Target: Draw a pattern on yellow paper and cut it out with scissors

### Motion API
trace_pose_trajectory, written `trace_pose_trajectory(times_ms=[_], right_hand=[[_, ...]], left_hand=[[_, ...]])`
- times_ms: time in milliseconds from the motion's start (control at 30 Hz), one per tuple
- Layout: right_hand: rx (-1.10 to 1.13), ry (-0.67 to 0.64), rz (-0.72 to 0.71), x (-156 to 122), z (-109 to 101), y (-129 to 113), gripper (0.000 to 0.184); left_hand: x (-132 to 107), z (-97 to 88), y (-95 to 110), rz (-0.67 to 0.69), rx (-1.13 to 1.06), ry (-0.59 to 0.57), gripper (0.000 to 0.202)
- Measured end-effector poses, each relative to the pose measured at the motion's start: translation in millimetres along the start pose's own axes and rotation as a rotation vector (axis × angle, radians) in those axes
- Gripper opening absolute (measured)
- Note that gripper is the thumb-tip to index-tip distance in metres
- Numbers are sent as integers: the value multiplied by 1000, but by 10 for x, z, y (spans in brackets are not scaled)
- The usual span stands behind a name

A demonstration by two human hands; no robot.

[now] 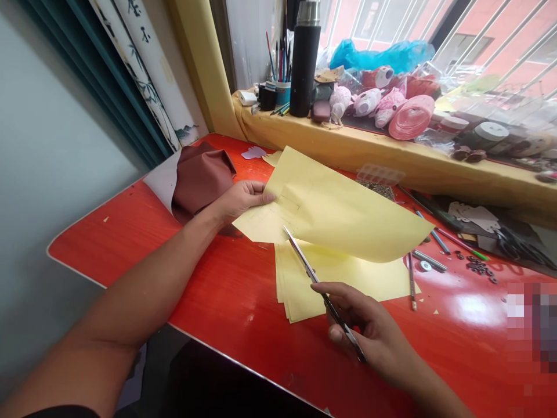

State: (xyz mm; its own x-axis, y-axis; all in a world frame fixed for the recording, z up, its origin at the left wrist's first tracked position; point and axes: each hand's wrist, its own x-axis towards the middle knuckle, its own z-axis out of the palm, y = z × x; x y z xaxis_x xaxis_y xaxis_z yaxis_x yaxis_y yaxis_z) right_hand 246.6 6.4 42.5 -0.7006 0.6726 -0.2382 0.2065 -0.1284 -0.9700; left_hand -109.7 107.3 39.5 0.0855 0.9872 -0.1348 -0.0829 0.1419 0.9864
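A large sheet of yellow paper (pixel 348 203) is raised above the table, with faint pencil lines drawn near its left end. My left hand (pixel 246 200) pinches that sheet at its left edge, thumb on top. In my right hand (pixel 365 325) is a pair of scissors (pixel 307 264), with the fingers around the dark handles. The blade tips point up and left and lie at the lower edge of the held sheet, near the pencil lines. Beneath it, several more yellow sheets (pixel 300 296) lie stacked on the red table (pixel 226 296).
Folded brown leather-like material (pixel 202 177) lies left of my left hand. To the right are a pencil (pixel 411 281), small dark rings (pixel 478 267) and a white roll (pixel 425 266). A black flask (pixel 305 64) and pink objects (pixel 411 116) line the windowsill.
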Motion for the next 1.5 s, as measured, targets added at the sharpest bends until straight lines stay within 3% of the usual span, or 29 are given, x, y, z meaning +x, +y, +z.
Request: trace_pose_trajectory(times_ms=[533, 967, 1500], right_hand=[[-106, -47, -5, 15, -1, -47, 48], [-73, -51, -9, 21, -5, -8, 43], [-111, -65, 94, -2, 14, -91, 45]], left_hand=[[33, -76, -9, -48, 9, -125, 47], [77, -131, -69, -41, 29, -145, 50], [86, -148, -82, -46, 39, -149, 47]])
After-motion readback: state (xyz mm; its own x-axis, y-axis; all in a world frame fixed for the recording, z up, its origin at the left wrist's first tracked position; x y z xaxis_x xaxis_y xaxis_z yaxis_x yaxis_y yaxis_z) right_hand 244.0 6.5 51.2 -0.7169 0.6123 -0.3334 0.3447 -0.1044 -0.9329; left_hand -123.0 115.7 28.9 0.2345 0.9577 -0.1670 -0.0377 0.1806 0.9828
